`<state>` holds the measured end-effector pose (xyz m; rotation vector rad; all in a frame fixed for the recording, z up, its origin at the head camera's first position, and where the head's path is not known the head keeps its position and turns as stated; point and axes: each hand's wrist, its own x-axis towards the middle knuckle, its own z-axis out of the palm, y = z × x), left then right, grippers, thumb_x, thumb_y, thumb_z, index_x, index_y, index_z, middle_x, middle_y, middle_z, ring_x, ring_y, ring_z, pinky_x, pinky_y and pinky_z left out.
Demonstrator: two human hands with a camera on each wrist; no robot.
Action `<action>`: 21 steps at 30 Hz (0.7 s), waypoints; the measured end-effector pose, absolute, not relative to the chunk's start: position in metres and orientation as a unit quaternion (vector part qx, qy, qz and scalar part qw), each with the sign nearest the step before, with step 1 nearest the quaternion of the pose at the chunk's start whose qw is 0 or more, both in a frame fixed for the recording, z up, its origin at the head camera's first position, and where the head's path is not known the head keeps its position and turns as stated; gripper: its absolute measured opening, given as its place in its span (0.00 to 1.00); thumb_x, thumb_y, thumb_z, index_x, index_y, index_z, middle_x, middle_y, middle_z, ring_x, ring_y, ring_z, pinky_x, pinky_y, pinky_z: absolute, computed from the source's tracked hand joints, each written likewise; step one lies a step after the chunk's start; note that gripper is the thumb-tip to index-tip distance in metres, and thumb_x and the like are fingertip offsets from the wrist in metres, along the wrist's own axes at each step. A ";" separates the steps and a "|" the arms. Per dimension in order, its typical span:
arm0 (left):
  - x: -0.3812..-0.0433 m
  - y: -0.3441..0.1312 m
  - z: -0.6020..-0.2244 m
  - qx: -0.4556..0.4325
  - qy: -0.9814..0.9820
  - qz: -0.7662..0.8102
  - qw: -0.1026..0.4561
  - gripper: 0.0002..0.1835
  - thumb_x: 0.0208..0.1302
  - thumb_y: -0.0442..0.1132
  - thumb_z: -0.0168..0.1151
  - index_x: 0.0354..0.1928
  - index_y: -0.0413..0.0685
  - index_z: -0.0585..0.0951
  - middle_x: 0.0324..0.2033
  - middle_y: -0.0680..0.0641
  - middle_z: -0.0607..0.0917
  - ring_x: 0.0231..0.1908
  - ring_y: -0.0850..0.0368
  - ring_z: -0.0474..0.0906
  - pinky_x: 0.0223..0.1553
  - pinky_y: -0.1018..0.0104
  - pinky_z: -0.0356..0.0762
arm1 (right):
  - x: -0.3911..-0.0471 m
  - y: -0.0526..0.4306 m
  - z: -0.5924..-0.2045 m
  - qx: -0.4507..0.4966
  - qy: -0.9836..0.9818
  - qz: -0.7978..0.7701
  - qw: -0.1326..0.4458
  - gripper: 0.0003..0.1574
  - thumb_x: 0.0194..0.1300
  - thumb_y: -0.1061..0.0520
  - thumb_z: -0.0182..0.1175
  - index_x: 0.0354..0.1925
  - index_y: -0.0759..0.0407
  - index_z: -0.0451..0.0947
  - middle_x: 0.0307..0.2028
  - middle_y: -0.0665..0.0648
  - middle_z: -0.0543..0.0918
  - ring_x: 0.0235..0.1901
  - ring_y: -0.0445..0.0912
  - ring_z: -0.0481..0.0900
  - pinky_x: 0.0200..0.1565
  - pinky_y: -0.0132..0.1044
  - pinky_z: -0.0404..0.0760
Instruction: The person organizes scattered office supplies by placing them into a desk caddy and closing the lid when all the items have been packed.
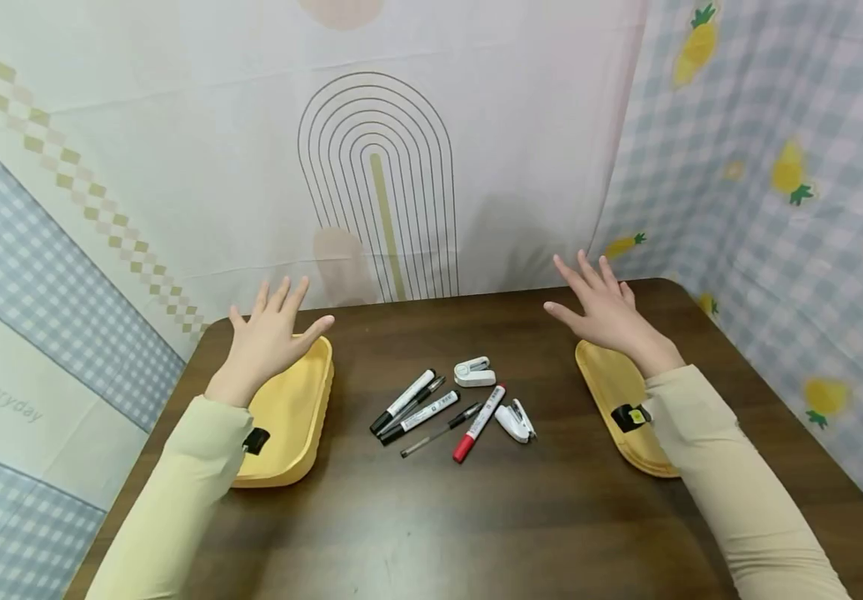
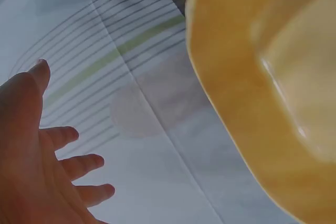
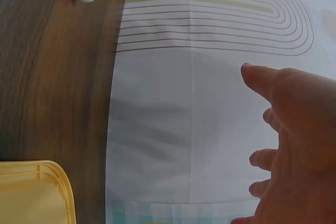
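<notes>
My left hand [image 1: 268,346] hovers with fingers spread above a deep yellow bin [image 1: 316,392] on the left. It holds nothing. On the other side my right hand [image 1: 602,308], also spread and holding nothing, hangs over a shallow yellow tray [image 1: 602,375]. Between them lie two black-capped markers [image 1: 411,393] [image 1: 431,412], a red-capped marker [image 1: 480,423] and two pens [image 1: 442,431] [image 1: 431,387]. Beside these sit two small white staplers [image 1: 474,372] [image 1: 514,421]. Both wrist views show the fingers apart from any object.
The brown wooden table [image 1: 401,533] meets a hanging patterned cloth [image 1: 521,167] at its back edge. More checked cloth [image 1: 776,250] closes off the right side. Small black wrist devices [image 1: 630,417] sit at both cuffs.
</notes>
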<state>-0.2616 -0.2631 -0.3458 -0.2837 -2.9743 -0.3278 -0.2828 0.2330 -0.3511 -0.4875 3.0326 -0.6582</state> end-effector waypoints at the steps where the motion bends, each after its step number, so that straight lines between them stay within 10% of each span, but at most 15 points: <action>1: -0.260 -0.267 -0.346 -0.096 -0.987 -0.109 0.064 0.50 0.67 0.78 0.39 0.82 0.61 0.44 0.79 0.39 0.47 0.77 0.33 0.32 0.58 0.15 0.28 | -0.283 0.232 -0.351 -0.158 0.965 -0.211 0.000 0.51 0.76 0.31 0.46 0.81 0.39 0.32 0.79 0.59 0.26 0.75 0.61 0.17 0.64 0.77 0.32; 21: -0.237 -0.347 -0.361 -0.056 -0.977 -0.198 0.048 0.50 0.74 0.67 0.47 0.81 0.46 0.38 0.76 0.27 0.45 0.72 0.21 0.34 0.59 0.16 0.34 | -0.272 0.214 -0.360 -0.221 0.944 -0.245 0.006 0.41 0.78 0.43 0.51 0.80 0.49 0.50 0.78 0.67 0.48 0.75 0.66 0.46 0.69 0.67 0.50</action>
